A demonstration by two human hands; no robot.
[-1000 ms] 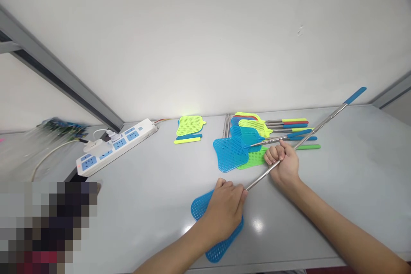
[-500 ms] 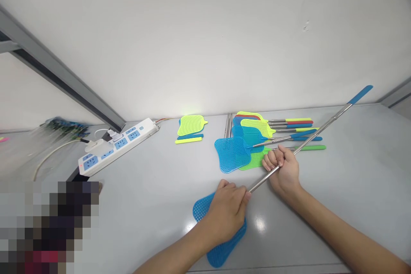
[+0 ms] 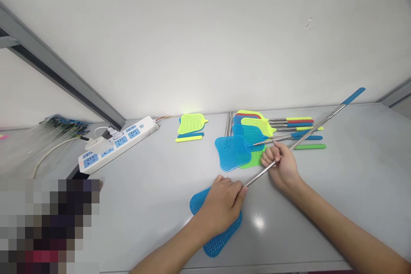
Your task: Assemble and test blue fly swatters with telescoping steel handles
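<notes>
A blue fly swatter with its telescopic metal rod (image 3: 260, 174) drawn out long slants across the view, its blue grip (image 3: 353, 96) up at the right. My left hand (image 3: 223, 205) is closed around the neck, covering much of the perforated blue head (image 3: 218, 243) below it. Farther up, my right hand (image 3: 283, 166) has its fingers curled round the rod, palm turned upward. Just behind that hand lies a pile of swatters: a blue one (image 3: 231, 154) on top, a green head (image 3: 253, 162) under it, yellow ones (image 3: 257, 126) and a red one farther back.
Yellow and blue loose swatter heads (image 3: 192, 123) lie near the wall, with a yellow grip tube (image 3: 189, 138) and a blue one beside them. Thin metal rods (image 3: 228, 124) rest left of the pile. A power strip (image 3: 120, 145) with plugs and clear plastic bags (image 3: 61, 137) are at left.
The held swatter has shifted slightly left, its head a little higher and its grip end a little lower. Both hands moved slightly left with it, keeping their hold.
</notes>
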